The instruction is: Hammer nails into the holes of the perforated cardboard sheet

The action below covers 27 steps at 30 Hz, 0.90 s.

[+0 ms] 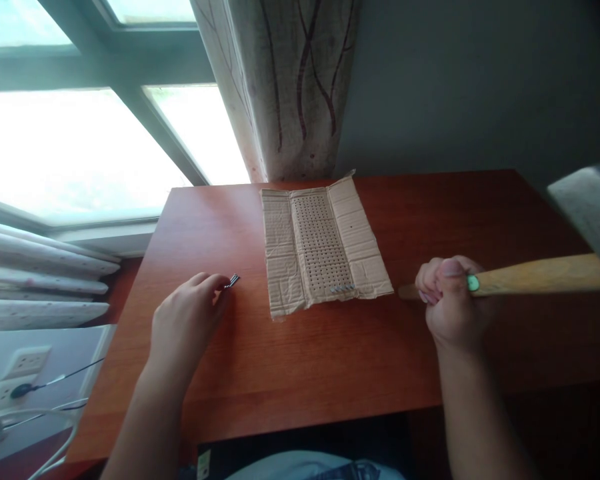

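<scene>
My right hand [450, 300] is closed round the wooden handle [535, 275] of a hammer, with a green sticker beside the thumb. Its broad grey head [593, 210] is partly cut off by the right edge of the view. My left hand [187, 320] pinches several thin, shiny nails [233, 281] between thumb and fingertips, above the table. Between the hands lies a creased piece of cardboard [283, 257], its middle panel [323, 240] covered in rows of small holes. A short row of silvery nails [343, 289] is at that panel's near end.
The cardboard rests on a reddish-brown wooden table [290, 373]. Behind it hang a patterned curtain [300, 87] and a grey wall. A bright window [80, 153] is at the left. Wall sockets [17, 377] with a plug and white cables are at lower left.
</scene>
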Each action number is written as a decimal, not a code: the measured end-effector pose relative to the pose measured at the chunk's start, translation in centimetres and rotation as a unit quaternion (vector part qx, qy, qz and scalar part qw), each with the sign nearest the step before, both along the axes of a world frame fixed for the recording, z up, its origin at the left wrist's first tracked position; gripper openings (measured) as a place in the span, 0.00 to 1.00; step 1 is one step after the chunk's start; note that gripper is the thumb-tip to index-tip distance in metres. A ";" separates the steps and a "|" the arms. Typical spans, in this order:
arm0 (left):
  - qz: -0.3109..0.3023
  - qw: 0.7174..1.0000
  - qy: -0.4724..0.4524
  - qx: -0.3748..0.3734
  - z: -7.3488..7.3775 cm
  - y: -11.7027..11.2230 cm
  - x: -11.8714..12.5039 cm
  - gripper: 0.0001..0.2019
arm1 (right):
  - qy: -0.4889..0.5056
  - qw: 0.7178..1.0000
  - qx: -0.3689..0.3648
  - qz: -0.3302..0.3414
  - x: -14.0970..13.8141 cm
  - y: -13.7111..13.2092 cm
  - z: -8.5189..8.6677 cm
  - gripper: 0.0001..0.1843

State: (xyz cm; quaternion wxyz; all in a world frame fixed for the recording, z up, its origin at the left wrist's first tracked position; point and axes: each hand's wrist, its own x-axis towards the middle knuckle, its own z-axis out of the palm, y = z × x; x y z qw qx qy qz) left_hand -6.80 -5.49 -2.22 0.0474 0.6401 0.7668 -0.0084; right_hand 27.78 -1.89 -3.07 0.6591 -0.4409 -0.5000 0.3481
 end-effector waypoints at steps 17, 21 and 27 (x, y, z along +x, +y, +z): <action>0.001 0.999 0.029 -0.027 -0.2 0.5 0.4 0.17 | 0.017 1.000 -0.001 0.000 0.1 0.0 -0.1 0.28; -0.010 0.999 0.028 -0.032 -0.3 0.4 0.4 0.17 | 0.013 1.000 0.004 0.000 0.2 0.0 -0.1 0.28; -0.006 0.999 0.031 -0.023 -0.5 0.3 0.6 0.17 | 0.013 1.000 0.014 0.001 0.3 0.1 -0.2 0.28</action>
